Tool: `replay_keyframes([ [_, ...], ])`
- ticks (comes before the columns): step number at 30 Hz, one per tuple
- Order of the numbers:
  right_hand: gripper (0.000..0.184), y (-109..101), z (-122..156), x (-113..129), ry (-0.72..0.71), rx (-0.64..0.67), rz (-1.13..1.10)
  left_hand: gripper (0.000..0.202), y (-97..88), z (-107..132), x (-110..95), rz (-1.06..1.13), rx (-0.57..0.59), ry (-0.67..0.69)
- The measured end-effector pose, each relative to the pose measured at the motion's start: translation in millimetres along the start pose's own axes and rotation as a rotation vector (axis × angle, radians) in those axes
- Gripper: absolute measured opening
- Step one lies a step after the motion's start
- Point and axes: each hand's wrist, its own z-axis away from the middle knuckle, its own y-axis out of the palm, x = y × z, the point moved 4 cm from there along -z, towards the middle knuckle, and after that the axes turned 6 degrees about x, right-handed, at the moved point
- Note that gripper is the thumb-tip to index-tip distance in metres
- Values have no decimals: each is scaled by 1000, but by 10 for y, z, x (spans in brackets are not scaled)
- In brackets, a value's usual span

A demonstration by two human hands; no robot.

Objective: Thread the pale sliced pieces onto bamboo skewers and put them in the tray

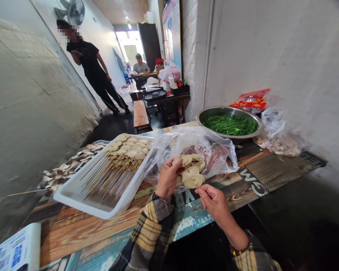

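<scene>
My left hand [169, 177] is closed around several pale round slices [192, 175], which look like sliced root vegetable or bean product. Just right of it, my right hand [213, 201] pinches a thin wooden skewer [197, 188] whose other end goes into the lowest slice. Behind both hands a clear plastic bag [223, 152] lies spread on the table. To the left, a white plastic tray [101, 212] holds many finished skewers [113, 169], with pale slices at the far end and bare sticks pointing toward me.
A steel bowl of green chives [230, 126] stands at the back right, beside a red package [251, 101] and a clear bag [277, 141]. Brownish pieces [70, 163] lie left of the tray. A white printed box [17, 246] sits front left. Two people [90, 64] are farther back.
</scene>
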Motion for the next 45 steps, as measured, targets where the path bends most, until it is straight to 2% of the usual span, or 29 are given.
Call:
replay_keyframes([
  [11,34,-8,-3,18,-11,30,51,34,-8,6,-22,-82,-70,21],
  [19,33,-6,0,-8,10,15,9,29,-32,-20,85,-134,-17,23],
  [24,33,-9,6,-10,7,14,10,29,-35,-21,113,-152,-23,21],
  [35,32,-9,-4,-6,-9,-6,27,27,52,38,114,-124,-57,-8],
  [41,31,-8,-3,-30,-10,1,8,31,60,43,67,-11,14,-80],
  [45,31,-7,-8,-32,-9,10,40,35,43,32,49,2,20,-110],
])
